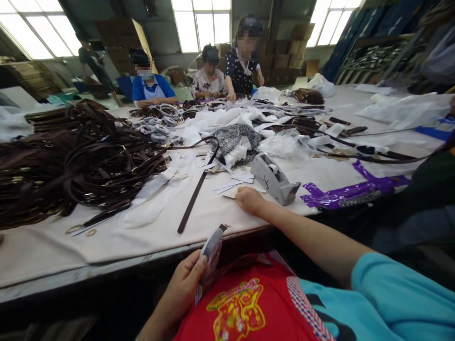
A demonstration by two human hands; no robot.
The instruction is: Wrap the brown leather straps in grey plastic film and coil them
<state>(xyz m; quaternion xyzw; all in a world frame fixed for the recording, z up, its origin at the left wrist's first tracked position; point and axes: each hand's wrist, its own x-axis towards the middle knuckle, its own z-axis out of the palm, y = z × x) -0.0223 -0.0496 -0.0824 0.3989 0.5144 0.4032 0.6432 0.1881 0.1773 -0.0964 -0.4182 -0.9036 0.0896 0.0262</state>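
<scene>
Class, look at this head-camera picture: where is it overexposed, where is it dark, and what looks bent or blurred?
Head view: the windows are blown out white; under the table edge it falls to near black; the wide lens bows that edge; the coiled belt in the left hand looks slightly soft, the tape dispenser sharper.

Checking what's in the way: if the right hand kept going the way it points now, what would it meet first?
The right hand points up-left across the table; likely the white paper strips just ahead come first, then the grey tape dispenser beside them. Depth is unclear.

One head-worn view: we look forward and down across the table (220, 222), our lap close below, far windows (201, 23) ahead.
</scene>
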